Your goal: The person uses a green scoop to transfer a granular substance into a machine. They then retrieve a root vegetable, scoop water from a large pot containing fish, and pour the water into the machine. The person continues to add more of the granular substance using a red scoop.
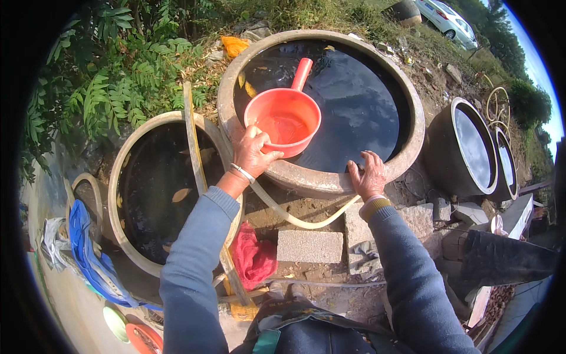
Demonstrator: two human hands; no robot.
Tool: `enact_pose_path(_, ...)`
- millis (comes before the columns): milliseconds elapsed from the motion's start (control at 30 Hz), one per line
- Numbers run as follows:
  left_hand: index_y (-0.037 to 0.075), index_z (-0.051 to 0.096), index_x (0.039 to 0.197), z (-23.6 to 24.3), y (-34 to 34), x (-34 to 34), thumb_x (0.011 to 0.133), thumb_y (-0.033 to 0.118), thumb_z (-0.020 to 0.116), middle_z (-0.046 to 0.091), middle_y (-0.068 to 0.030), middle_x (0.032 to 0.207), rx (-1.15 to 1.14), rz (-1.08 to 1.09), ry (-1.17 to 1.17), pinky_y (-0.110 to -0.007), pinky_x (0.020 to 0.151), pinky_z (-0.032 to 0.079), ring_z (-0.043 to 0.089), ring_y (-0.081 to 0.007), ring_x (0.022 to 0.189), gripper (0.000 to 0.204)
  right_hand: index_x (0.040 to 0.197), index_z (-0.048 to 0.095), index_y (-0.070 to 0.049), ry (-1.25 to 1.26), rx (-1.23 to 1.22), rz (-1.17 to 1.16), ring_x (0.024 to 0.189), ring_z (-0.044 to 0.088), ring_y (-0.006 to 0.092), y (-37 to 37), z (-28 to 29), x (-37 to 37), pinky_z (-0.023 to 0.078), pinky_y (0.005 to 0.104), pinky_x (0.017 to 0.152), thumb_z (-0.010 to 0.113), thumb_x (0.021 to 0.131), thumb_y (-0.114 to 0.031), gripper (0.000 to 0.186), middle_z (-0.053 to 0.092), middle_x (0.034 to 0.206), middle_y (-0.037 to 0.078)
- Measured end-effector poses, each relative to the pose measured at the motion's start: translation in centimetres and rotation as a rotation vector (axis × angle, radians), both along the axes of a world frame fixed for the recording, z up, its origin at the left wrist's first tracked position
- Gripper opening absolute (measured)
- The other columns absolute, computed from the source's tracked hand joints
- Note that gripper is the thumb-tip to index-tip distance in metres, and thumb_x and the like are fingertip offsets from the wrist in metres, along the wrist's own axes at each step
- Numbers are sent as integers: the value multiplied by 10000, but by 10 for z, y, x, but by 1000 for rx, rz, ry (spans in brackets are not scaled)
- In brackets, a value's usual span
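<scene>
My left hand (257,152) is closed on the near rim of a red plastic water dipper (290,128), its thumb on the outer wall. The dipper's handle points away, over the dark water of a large round vat (416,118). A little clear water seems to lie inside the dipper. On the vat's near right rim rests my right hand (370,176), fingers and thumb apart, with the fingertips at the inner edge. A small dark spot shows by the thumb; I cannot make out what it is. Yellow leaves (250,89) float near the dipper.
A second vat (119,215) with dark water stands at left, a wooden pole (194,138) across it. A pale hose (306,225) curves below the big vat, near concrete blocks (310,246) and red netting (253,253). More water-filled vats (439,147) stand at right.
</scene>
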State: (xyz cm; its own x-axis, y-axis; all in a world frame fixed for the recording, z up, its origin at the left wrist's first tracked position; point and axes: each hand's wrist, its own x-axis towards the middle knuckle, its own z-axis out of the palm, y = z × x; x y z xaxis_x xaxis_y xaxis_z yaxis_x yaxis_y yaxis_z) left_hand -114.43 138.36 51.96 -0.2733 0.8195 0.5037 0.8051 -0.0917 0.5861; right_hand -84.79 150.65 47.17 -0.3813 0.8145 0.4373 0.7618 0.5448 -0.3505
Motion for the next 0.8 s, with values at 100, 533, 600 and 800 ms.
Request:
enact_pose_path(100, 56, 552, 695, 10, -20, 12, 534, 177, 851, 509, -70, 812, 25, -26, -13, -339, 599, 484, 567, -228, 682, 360, 1071, 576, -32, 1, -9, -6, 1062, 517, 329, -1, 0, -1, 398, 419, 924, 636, 785, -373, 449, 562, 1125, 153)
enact_pose_path(533, 80, 592, 705, 73, -241, 71, 539, 145, 846, 486, -54, 781, -6, 71, 29, -320, 574, 455, 542, -211, 679, 310, 1130, 554, -41, -35, 83, 58, 1080, 522, 311, 2, -9, 2, 407, 409, 911, 598, 821, -431, 500, 561, 1147, 136)
enact_pose_path(600, 90, 567, 701, 74, -292, 89, 564, 235, 818, 472, -53, 824, -98, 87, 62, -347, 670, 465, 529, -233, 758, 320, 1181, 517, -48, -60, 66, 82, 1107, 507, 316, 4, -11, 5, 399, 410, 931, 578, 835, -449, 534, 540, 1181, 143)
enact_pose_path(800, 97, 585, 712, 56, -414, 140, 641, 310, 780, 500, -46, 845, -274, 168, 0, -340, 667, 478, 540, -229, 770, 298, 1310, 438, -88, -117, 84, 307, 1240, 407, 340, -14, 17, -16, 340, 404, 1018, 565, 849, -452, 602, 426, 1346, 170)
